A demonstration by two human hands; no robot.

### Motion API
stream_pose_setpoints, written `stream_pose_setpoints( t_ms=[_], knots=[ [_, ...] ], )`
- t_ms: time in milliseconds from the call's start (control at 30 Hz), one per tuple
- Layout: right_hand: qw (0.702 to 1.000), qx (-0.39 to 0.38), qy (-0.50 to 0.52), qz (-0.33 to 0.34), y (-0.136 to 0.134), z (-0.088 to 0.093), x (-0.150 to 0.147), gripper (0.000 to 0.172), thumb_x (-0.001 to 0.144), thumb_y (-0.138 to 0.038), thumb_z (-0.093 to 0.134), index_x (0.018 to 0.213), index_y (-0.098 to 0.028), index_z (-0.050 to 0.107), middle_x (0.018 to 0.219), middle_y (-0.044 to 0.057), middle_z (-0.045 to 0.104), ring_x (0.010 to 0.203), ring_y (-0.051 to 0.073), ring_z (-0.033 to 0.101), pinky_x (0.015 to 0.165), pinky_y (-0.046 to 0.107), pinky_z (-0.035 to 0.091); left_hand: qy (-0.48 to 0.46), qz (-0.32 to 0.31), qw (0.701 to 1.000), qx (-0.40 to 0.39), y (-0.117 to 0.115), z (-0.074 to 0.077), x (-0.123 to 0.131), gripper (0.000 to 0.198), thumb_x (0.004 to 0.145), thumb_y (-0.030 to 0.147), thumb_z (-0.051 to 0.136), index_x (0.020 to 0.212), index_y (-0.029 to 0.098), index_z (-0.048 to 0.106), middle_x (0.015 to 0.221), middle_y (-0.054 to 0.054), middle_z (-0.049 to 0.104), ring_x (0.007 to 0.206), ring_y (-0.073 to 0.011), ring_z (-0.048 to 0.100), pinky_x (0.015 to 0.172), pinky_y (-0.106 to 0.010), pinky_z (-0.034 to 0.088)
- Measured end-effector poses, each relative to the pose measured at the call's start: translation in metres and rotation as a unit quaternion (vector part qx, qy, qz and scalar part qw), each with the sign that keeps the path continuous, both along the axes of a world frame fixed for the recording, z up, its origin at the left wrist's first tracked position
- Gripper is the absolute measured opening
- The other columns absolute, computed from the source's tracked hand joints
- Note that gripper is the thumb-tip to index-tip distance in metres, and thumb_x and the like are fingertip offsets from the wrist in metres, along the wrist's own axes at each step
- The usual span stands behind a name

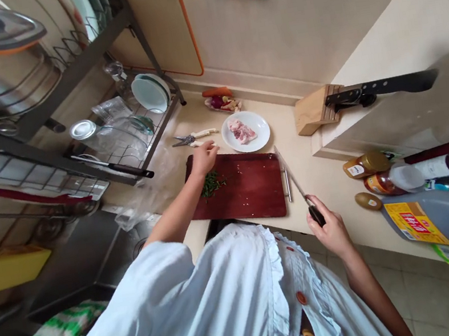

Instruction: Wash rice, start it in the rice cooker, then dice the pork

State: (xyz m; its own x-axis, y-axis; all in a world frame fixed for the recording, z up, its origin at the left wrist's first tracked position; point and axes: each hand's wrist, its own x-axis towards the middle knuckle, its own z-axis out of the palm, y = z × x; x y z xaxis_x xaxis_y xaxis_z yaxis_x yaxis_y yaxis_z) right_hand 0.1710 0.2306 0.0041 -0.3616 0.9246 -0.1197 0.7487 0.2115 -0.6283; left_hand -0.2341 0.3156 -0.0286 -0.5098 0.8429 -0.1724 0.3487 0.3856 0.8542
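Note:
My right hand (329, 229) is closed round the black handle of a kitchen knife (292, 176), whose blade points away along the right edge of the dark red cutting board (249, 187). My left hand (204, 157) reaches to the board's far left corner, fingers partly extended, just above a small pile of chopped green herbs (212, 183); whether it holds anything is unclear. Beyond the board stands a white plate (257, 121) with raw meat (242, 131). Scissors (193, 137) lie to the left of the plate.
A dish rack (83, 129) with bowls, glasses and a knife stands at the left over the sink. A wooden knife block (313, 110) sits at the back right. Bottles and an oil jug (445, 216) crowd the right counter. Carrot and vegetables (221, 99) lie by the wall.

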Motion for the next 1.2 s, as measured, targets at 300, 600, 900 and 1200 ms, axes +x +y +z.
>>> stream_pose_setpoints(
  t_ms=[300, 600, 900, 1200],
  knots=[
    [0.911, -0.34, 0.235, -0.006, 0.007, -0.021, -0.062, 0.046, 0.084, -0.046, 0.049, 0.12, -0.019, 0.044, 0.056, -0.01, 0.04, 0.037, 0.007, 0.033, 0.035, 0.02, 0.033, 0.176, 0.054, 0.974, -0.135, -0.14, -0.024, -0.027, 0.047, 0.081, 0.015, 0.045, 0.126, 0.009, 0.052, 0.118, -0.019, 0.062, 0.113, -0.0323, 0.056, 0.1, -0.044, 0.039],
    [0.985, -0.138, 0.082, 0.055, 0.015, -0.029, -0.068, 0.047, 0.083, -0.036, 0.047, 0.126, -0.017, 0.052, 0.11, 0.01, 0.066, 0.097, 0.022, 0.063, 0.088, 0.038, 0.049, 0.203, 0.095, 0.961, -0.165, -0.127, -0.009, -0.015, 0.053, 0.083, 0.017, 0.043, 0.135, 0.009, 0.043, 0.111, -0.017, 0.066, 0.105, -0.0304, 0.06, 0.095, -0.041, 0.041],
    [0.993, -0.092, 0.006, 0.075, 0.012, -0.033, -0.06, 0.052, 0.086, -0.037, 0.043, 0.132, -0.013, 0.049, 0.114, 0.014, 0.066, 0.096, 0.024, 0.066, 0.087, 0.037, 0.05, 0.142, 0.072, 0.977, -0.144, -0.121, -0.007, 0.02, 0.05, 0.082, 0.013, 0.043, 0.131, 0.006, 0.046, 0.102, -0.016, 0.067, 0.103, -0.0296, 0.06, 0.096, -0.04, 0.041],
    [0.997, -0.037, -0.058, 0.046, 0.006, -0.03, -0.026, 0.051, 0.089, -0.034, 0.04, 0.134, -0.01, 0.047, 0.119, 0.016, 0.063, 0.103, 0.024, 0.064, 0.088, 0.035, 0.05, 0.088, 0.037, 0.992, -0.088, -0.112, -0.024, 0.057, 0.047, 0.08, 0.015, 0.045, 0.126, 0.012, 0.049, 0.104, -0.013, 0.065, 0.096, -0.0258, 0.061, 0.095, -0.04, 0.044]
  ],
)
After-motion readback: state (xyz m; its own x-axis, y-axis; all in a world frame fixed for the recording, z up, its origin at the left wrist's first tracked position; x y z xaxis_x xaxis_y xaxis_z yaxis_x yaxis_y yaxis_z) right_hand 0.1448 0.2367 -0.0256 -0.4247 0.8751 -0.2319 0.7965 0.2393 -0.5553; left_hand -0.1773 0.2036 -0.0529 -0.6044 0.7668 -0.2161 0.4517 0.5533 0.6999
